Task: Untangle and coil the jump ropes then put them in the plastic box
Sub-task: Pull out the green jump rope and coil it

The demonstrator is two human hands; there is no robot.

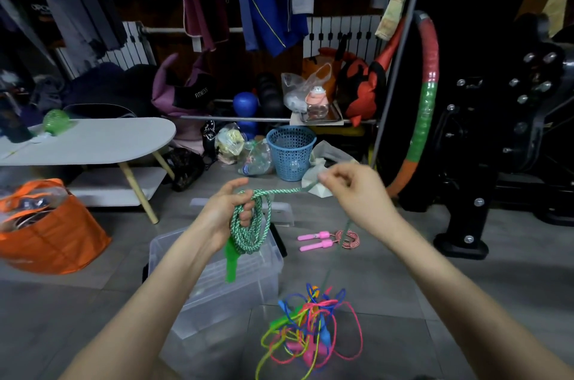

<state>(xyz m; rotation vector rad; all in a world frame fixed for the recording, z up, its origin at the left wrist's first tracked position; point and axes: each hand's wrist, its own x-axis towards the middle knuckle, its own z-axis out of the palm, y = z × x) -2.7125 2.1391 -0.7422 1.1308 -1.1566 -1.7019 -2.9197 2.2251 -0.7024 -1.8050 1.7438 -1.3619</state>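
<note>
My left hand [228, 209] grips a coil of green-and-white braided jump rope [251, 224], held above the clear plastic box [270, 258]. One green handle [231, 264] hangs down from the coil. My right hand [351, 190] pinches the same rope's free strand, which runs taut from the coil and then drops blurred toward the floor. A tangled heap of blue, pink and yellow-green jump ropes [310, 327] lies on the floor by the box's right. A coiled rope with pink handles [323, 240] lies farther back on the floor.
An orange bag [52, 237] stands at the left, a white low table [93, 140] behind it. A blue mesh basket [290, 151] sits further back. A black exercise machine [497, 131] and a striped hoop [425, 100] fill the right side. Clothes hang overhead.
</note>
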